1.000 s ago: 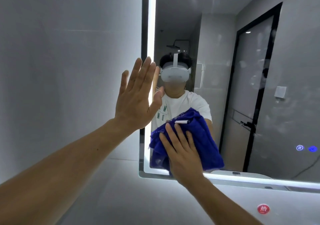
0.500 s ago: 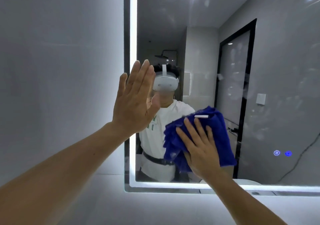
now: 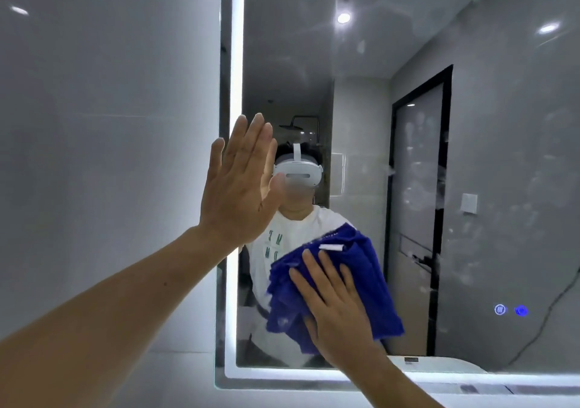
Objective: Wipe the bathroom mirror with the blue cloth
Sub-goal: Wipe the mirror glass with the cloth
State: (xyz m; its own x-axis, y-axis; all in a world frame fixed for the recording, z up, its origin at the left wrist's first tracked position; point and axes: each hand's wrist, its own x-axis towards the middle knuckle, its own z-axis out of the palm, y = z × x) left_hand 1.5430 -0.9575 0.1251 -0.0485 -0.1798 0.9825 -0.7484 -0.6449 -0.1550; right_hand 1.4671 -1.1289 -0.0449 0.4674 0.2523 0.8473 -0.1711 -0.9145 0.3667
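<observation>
The right hand (image 3: 340, 308) has slid the crumpled blue terry cloth (image 3: 370, 279) slightly left across the lit-edged rectangular glass mirror (image 3: 486, 156). Its fingers lie spread, pressing the cloth flat. The left hand (image 3: 240, 187) rests flat on the mirror's left edge, fingers straight and together.

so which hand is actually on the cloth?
The right hand: its fingers lie spread flat on the blue cloth, pressing it to the mirror. The left hand is open at the mirror's lit left edge, away from the cloth.
</observation>
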